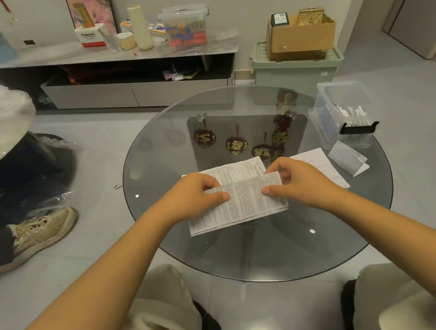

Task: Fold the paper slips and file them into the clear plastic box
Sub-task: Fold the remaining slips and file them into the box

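Note:
A printed paper slip (242,201) lies on the round glass table (175,147), its top part bent over toward me. My left hand (201,194) pinches its left edge and my right hand (297,180) pinches its right edge, thumbs pressing on the folded flap. The clear plastic box (341,114) stands at the table's right rim, open, with several folded slips upright inside and a black clip on its front. A folded slip (349,158) lies just in front of the box. Another flat white sheet (316,164) rests under my right hand.
Red and gold ornaments (236,144) show beneath the glass. A person's shoe (39,231) is on the floor at left. A green bin with a cardboard box (299,55) stands behind the table. A low cabinet (129,75) with clutter runs along the wall.

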A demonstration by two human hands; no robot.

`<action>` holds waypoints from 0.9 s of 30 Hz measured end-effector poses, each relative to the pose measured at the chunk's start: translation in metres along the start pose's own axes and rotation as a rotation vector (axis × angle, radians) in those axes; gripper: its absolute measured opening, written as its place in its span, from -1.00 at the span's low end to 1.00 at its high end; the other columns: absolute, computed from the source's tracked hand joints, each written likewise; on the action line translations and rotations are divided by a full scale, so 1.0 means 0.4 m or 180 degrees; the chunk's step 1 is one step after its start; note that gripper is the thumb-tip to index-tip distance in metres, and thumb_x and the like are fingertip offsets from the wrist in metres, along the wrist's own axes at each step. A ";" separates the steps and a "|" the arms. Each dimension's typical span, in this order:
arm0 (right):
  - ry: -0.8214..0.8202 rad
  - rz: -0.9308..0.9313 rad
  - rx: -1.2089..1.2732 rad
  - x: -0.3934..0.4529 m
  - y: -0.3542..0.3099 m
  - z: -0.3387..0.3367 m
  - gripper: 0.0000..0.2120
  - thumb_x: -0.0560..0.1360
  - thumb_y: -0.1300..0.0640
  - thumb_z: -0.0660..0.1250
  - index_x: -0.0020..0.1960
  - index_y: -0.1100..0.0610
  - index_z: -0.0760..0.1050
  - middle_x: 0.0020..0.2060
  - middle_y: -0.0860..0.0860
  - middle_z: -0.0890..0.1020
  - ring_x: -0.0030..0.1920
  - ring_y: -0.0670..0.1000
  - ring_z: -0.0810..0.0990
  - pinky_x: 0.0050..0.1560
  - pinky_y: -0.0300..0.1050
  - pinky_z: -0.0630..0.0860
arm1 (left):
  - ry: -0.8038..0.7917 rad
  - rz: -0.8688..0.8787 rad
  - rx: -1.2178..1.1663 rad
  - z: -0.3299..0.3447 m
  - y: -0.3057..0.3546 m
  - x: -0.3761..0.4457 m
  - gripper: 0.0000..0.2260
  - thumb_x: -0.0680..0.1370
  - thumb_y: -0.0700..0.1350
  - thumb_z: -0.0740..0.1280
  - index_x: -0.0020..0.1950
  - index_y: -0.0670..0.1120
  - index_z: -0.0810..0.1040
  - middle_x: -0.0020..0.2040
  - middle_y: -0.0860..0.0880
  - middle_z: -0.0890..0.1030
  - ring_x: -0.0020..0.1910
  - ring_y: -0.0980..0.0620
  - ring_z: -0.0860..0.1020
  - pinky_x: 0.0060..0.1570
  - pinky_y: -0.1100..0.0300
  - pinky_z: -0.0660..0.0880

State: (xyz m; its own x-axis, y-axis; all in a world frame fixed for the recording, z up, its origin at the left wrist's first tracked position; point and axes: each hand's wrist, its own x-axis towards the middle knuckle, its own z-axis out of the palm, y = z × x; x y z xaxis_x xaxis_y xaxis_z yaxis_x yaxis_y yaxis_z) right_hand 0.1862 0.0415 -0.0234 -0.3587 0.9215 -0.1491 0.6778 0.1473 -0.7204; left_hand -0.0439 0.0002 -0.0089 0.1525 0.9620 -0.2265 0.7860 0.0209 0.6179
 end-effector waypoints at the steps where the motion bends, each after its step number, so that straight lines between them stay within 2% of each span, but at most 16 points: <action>1: 0.0044 0.0050 -0.0078 0.005 0.003 0.006 -0.74 0.39 0.02 0.46 -0.01 -0.03 0.42 -0.05 -0.03 0.65 -0.08 -0.05 0.63 -0.03 0.00 0.60 | 0.0062 -0.0009 0.0103 0.005 -0.001 0.004 -0.78 0.51 0.05 0.35 -0.24 -0.07 0.55 -0.30 0.10 0.51 -0.31 0.15 0.46 -0.33 0.33 0.32; 3: 0.0099 0.0074 -0.0194 0.010 0.006 0.014 -0.73 0.41 0.03 0.44 0.03 -0.07 0.40 -0.05 0.03 0.64 -0.09 0.01 0.62 -0.04 0.05 0.60 | 0.0210 0.0000 0.0295 0.011 0.002 0.006 -0.87 0.50 0.06 0.36 -0.12 0.02 0.54 -0.15 0.15 0.55 -0.17 0.15 0.49 -0.23 0.32 0.38; 4: 0.0107 0.0050 -0.0252 0.012 0.005 0.018 -0.72 0.43 0.03 0.41 0.07 -0.09 0.38 -0.06 0.04 0.63 -0.10 0.01 0.62 -0.06 0.04 0.60 | 0.0287 0.0031 0.0458 0.012 0.002 0.005 -0.85 0.49 0.07 0.37 0.00 0.07 0.54 -0.03 0.16 0.55 -0.08 0.15 0.49 -0.12 0.27 0.42; 6: 0.0141 -0.0003 -0.0314 0.016 0.007 0.024 -0.72 0.47 0.05 0.37 0.12 -0.12 0.37 -0.08 0.05 0.61 -0.13 0.02 0.60 -0.09 0.01 0.59 | 0.0400 0.0225 0.0844 0.016 -0.003 0.006 -0.66 0.46 0.13 0.38 0.20 0.11 0.49 0.15 0.16 0.52 0.06 0.14 0.47 0.07 0.19 0.44; 8: 0.0171 -0.0003 -0.0330 0.020 0.011 0.026 -0.72 0.50 0.07 0.33 0.17 -0.13 0.39 -0.11 0.06 0.59 -0.15 0.02 0.58 -0.15 -0.05 0.57 | 0.0423 0.0544 0.1057 0.020 -0.005 0.006 -0.55 0.44 0.20 0.36 0.30 0.12 0.45 0.26 0.15 0.47 0.21 0.13 0.42 0.20 0.15 0.40; 11: 0.0185 0.0000 -0.0413 0.028 0.016 0.027 -0.71 0.51 0.09 0.31 0.20 -0.12 0.42 -0.12 0.03 0.56 -0.21 -0.06 0.51 -0.30 -0.22 0.44 | 0.0106 0.0763 0.1219 0.029 -0.011 0.003 -0.40 0.40 0.30 0.34 0.39 0.14 0.35 0.38 0.14 0.37 0.37 0.11 0.30 0.35 0.07 0.28; 14: 0.0164 -0.0008 -0.0444 0.029 0.014 0.027 -0.76 0.52 0.10 0.30 0.17 -0.07 0.51 -0.10 -0.04 0.53 -0.23 -0.11 0.46 -0.33 -0.31 0.33 | -0.0152 0.0794 0.1378 0.035 -0.013 0.002 -0.35 0.43 0.26 0.34 0.45 0.12 0.26 0.43 0.14 0.30 0.40 0.08 0.23 0.39 0.08 0.22; 17: 0.0026 -0.0012 -0.0516 0.028 0.012 0.025 -0.78 0.52 0.05 0.30 0.15 -0.05 0.56 0.07 -0.06 0.55 -0.17 -0.13 0.47 -0.26 -0.35 0.33 | -0.0237 0.0871 0.1480 0.038 -0.009 0.002 -0.44 0.50 0.18 0.31 0.46 0.10 0.27 0.44 0.12 0.31 0.40 0.07 0.22 0.39 0.11 0.21; 20: -0.0191 -0.0091 -0.0752 0.020 0.008 0.027 -0.69 0.48 -0.07 0.33 0.19 -0.04 0.55 0.22 -0.05 0.51 0.07 -0.07 0.47 0.00 -0.27 0.34 | -0.0317 0.0863 0.1561 0.042 -0.002 -0.002 -0.51 0.54 0.13 0.25 0.46 0.08 0.30 0.45 0.10 0.31 0.41 0.06 0.22 0.38 0.13 0.21; 22: -0.0167 -0.0173 -0.1094 0.008 0.003 0.027 -0.58 0.43 -0.20 0.33 0.23 -0.07 0.52 0.26 -0.02 0.39 0.23 -0.02 0.36 0.17 -0.18 0.30 | -0.0278 0.0839 0.1420 0.042 0.001 -0.003 -0.58 0.57 0.08 0.21 0.42 0.06 0.37 0.41 0.10 0.38 0.37 0.07 0.30 0.35 0.13 0.29; 24: -0.0124 -0.0393 -0.1539 -0.006 -0.006 0.024 -0.47 0.36 -0.35 0.27 0.24 -0.12 0.49 0.34 -0.03 0.25 0.34 0.01 0.19 0.31 -0.06 0.15 | -0.0217 0.0790 0.1145 0.038 0.003 -0.004 -0.68 0.58 0.01 0.18 0.31 0.03 0.50 0.27 0.06 0.53 0.23 0.05 0.46 0.22 0.07 0.43; 25: -0.0195 -0.0467 -0.1671 -0.009 -0.011 0.022 -0.39 0.31 -0.42 0.21 0.24 -0.13 0.49 0.39 -0.06 0.23 0.37 0.01 0.14 0.33 -0.03 0.11 | -0.0170 0.0774 0.1054 0.035 0.004 -0.005 -0.73 0.58 -0.02 0.16 0.18 0.00 0.57 0.14 0.02 0.60 0.08 0.04 0.53 0.10 0.04 0.50; 27: -0.0345 -0.0517 -0.1677 -0.008 -0.013 0.016 -0.30 0.23 -0.49 0.12 0.22 -0.13 0.50 0.33 -0.11 0.36 0.35 -0.03 0.21 0.28 -0.05 0.12 | -0.0038 0.0790 0.1007 0.030 0.004 -0.006 -0.76 0.60 -0.05 0.13 -0.13 -0.07 0.54 -0.19 -0.02 0.59 -0.21 0.01 0.52 -0.16 0.01 0.52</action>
State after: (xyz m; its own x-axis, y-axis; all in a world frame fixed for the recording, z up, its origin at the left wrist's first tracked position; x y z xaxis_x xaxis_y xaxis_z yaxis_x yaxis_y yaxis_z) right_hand 0.1798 0.0355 -0.0236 -0.5302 0.8339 -0.1533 0.8274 0.4694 -0.3084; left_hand -0.0359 -0.0053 -0.0164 0.3666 0.9239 -0.1094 0.8698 -0.2985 0.3929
